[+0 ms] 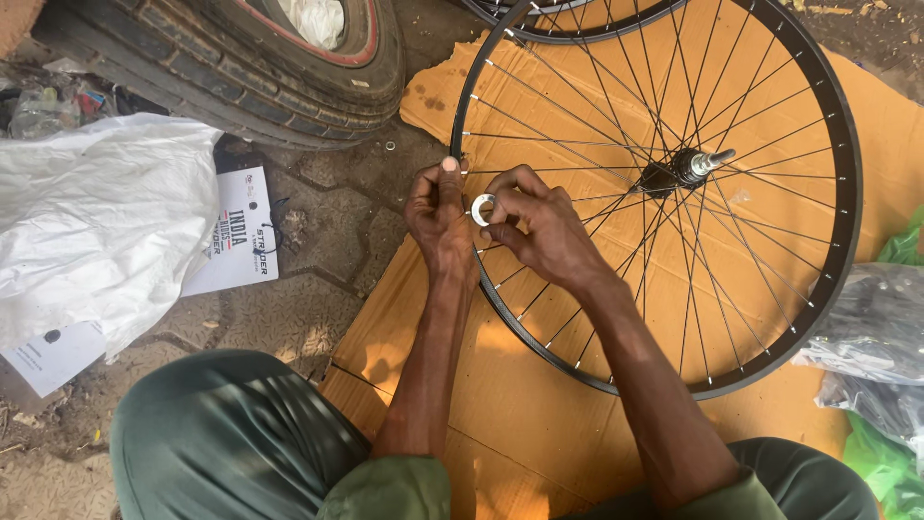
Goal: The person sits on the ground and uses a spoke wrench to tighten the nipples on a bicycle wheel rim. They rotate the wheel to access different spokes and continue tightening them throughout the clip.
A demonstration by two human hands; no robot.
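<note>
A black spoked bicycle wheel [835, 144] lies flat on a sheet of brown cardboard [510, 385], its hub and axle [695, 166] pointing up. Both hands meet over the wheel's left rim. My right hand [544, 226] pinches a small round spoke wrench, a silver ring [482, 208], between thumb and fingers. My left hand [438, 212] presses against the rim beside that ring, thumb up, fingers on the rim or a spoke end. Whether the left fingers grip a spoke is hidden.
A large rubber tyre [289, 87] lies at the top left. A white plastic sack [96, 221] and printed paper tags [239, 231] sit on the paved ground to the left. Plastic bags, grey and green [881, 347], lie at the right. Another wheel's rim [577, 24] shows at the top.
</note>
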